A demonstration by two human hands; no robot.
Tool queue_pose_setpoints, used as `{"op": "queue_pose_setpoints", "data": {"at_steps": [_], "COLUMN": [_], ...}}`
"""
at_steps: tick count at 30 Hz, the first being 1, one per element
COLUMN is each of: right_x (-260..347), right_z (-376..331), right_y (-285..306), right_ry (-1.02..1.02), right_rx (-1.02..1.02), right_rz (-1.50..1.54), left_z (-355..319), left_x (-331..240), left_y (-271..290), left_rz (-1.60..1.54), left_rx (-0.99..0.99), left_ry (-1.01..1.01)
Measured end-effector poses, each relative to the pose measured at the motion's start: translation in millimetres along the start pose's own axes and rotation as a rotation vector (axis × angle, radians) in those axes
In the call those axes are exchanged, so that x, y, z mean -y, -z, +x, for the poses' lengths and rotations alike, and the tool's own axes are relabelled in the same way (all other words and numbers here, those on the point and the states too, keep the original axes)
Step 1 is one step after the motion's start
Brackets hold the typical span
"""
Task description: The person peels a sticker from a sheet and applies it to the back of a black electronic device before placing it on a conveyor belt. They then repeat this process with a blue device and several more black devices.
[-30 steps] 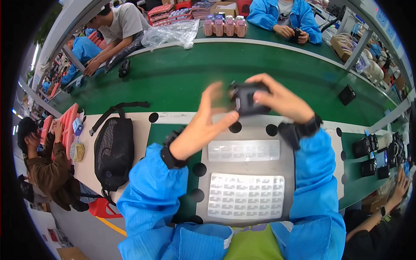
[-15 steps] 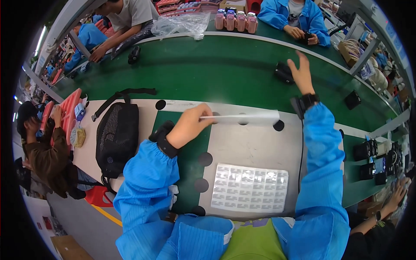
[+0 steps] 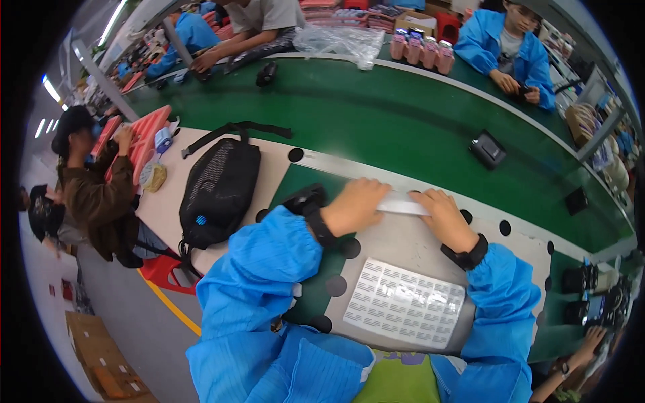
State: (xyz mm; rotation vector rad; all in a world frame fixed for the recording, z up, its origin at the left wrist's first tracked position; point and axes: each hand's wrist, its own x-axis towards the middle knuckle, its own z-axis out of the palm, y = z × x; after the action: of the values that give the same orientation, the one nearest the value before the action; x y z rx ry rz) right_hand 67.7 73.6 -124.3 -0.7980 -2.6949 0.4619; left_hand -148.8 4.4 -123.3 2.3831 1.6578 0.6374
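Between my two hands is a thin white sheet [image 3: 401, 204], seen nearly edge-on, so what is on its face is hidden. The fingers of my left hand [image 3: 355, 207] pinch one end. My right hand [image 3: 445, 218] has its fingers bent over the other end. Below them, on the light grey board [image 3: 376, 236], lies a sheet of printed labels [image 3: 403, 303], white with rows of small dark text and a glossy shine. Both wrists wear black bands.
A black mesh bag [image 3: 220, 185] with a strap lies to my left. Beyond the board, a dark boxy part [image 3: 487, 149] and another black item [image 3: 267, 74] sit on the green belt [image 3: 376, 107]. Several camera-like devices [image 3: 591, 302] stand at right. Other people work around.
My right hand has come back from the dark part on the belt to the white sheet's right end. The view has turned, shifting the scene rightward.
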Motion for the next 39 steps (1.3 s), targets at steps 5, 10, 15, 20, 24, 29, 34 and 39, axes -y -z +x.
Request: {"op": "queue_pose_setpoints", "data": {"at_steps": [5,10,15,20,24,29,34,39], "right_x": [44,81,90,100,100,105,133,129], "right_z": [1,-20,-50,-59,-61,-60,-61,-62], "right_y": [-4,-11,-14,-12,-16,-10,1,6], "right_ry": [0.044,0.030,0.030,-0.119,-0.071,0.055,0.025,0.037], "right_rx": [0.024,0.002,0.071,0.172,0.000,0.038,0.082,0.030], "right_rz": [0.074,0.028,0.085,0.133,0.249,0.179,0.144,0.123], "left_z": [-24,-60,-77,-85,-79,-91,-86,-80], "left_x": [2,-17,-32,-42,-30,-41,-42,-43], "left_y": [-28,-19,-26,-28,-37,-21,4,27], "left_rz": [0.260,0.287,0.165,0.171,0.193,0.069,-0.091,-0.218], "left_rx": [-0.073,-0.158,-0.186,-0.236,-0.230,-0.097,0.122,0.314], "left_ry": [-0.176,-0.051,-0.021,-0.272,-0.268,-0.176,-0.066,-0.025]}}
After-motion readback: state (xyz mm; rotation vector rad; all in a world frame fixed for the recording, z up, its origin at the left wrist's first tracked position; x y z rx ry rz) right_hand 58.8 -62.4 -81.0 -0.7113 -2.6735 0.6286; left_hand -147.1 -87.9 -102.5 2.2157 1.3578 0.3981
